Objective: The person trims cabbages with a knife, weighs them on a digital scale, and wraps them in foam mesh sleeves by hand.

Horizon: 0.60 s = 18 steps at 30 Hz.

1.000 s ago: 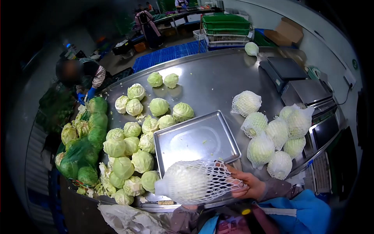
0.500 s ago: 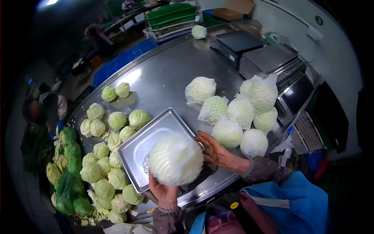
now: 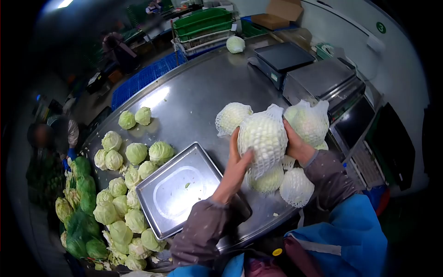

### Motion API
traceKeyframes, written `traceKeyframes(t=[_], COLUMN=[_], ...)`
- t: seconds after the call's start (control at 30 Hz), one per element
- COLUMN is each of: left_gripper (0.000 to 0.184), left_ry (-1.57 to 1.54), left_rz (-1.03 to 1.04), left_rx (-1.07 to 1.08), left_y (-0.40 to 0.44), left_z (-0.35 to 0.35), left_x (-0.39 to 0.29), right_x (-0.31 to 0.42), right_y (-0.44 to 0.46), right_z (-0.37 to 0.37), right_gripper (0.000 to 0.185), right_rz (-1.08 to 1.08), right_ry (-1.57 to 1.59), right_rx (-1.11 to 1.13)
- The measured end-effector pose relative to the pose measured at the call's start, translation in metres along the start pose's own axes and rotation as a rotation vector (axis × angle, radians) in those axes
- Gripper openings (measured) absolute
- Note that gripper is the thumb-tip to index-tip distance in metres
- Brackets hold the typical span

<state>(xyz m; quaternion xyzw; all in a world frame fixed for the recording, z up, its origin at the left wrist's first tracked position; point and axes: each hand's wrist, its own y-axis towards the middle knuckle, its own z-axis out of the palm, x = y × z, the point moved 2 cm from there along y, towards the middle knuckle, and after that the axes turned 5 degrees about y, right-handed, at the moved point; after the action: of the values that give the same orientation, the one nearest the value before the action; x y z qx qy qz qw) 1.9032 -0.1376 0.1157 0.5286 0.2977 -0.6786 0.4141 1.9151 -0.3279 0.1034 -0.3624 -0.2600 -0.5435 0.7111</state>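
A cabbage in a white foam net is held between my two hands, above the group of netted cabbages on the right of the steel table. My left hand presses its left side, and my right hand wraps its right side. Around and below it lie other netted cabbages, partly hidden by the held one. An empty metal tray rests left of my left forearm. Bare cabbages are heaped left of the tray.
Green mesh bags of cabbages line the left edge, beside a co-worker's blue-gloved hand. A scale and a steel machine stand at the right. Stacked green crates are behind the table.
The netted cabbage has moved from over the tray to the netted group on the right. My right hand, earlier apart from it with spread fingers, now holds its side.
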Motion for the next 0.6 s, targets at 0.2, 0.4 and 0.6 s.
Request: traceKeyframes(t=[0.2, 0.4, 0.6], left_gripper=[0.083, 0.080, 0.059], left_ry=[-0.425, -0.473, -0.034], left_rz=[-0.149, -0.243, -0.256], left_rx=[-0.002, 0.024, 0.049], left_y=[0.079, 0.118, 0.091], left_z=[0.028, 0.030, -0.003], left_x=[0.046, 0.084, 0.049], right_x=[0.062, 0.065, 0.045], right_y=[0.057, 0.117, 0.143], right_z=[-0.040, -0.086, -0.126], right_gripper=[0.051, 0.048, 0.048], right_rz=[-0.401, -0.226, -0.109], right_ry=[-0.804, -1.308, -1.898], right_rx=[0.076, -0.133, -0.250])
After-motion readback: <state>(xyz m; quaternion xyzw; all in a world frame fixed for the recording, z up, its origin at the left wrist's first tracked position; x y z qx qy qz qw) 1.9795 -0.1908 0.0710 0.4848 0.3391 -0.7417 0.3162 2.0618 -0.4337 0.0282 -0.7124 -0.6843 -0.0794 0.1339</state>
